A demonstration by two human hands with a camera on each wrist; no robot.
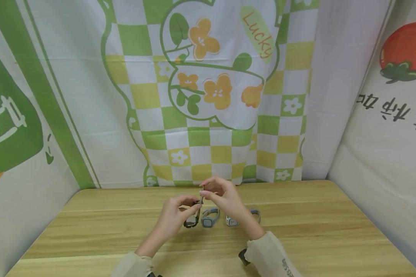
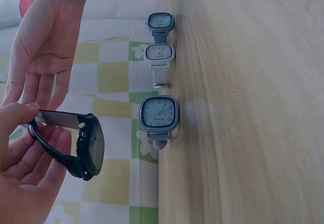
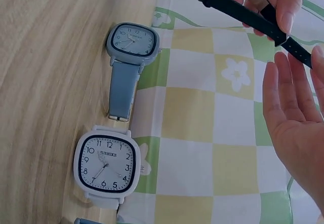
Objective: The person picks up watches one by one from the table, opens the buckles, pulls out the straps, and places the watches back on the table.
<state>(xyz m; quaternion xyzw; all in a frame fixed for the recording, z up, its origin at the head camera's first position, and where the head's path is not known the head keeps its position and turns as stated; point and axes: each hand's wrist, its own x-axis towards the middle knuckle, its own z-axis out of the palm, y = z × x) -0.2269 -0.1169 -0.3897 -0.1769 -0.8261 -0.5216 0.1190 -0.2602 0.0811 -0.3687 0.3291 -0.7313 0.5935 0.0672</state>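
black watch (image 2: 88, 148) — lifted off the wooden table (image 1: 298, 231), above its middle, likely so the strap hangs free to handle | left hand (image 2: 23, 173) curls round the strap, thumb pinning its end | right hand (image 3: 293, 112) spread, fingers straight, just beside the strap tip | three pale watches (image 2: 159, 115) stand in a row beneath.

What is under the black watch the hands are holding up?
Under the black watch is the wooden table, bare there. Three watches stand close beside that spot: blue-grey, white and another grey-blue. The right hand partly covers the last two.
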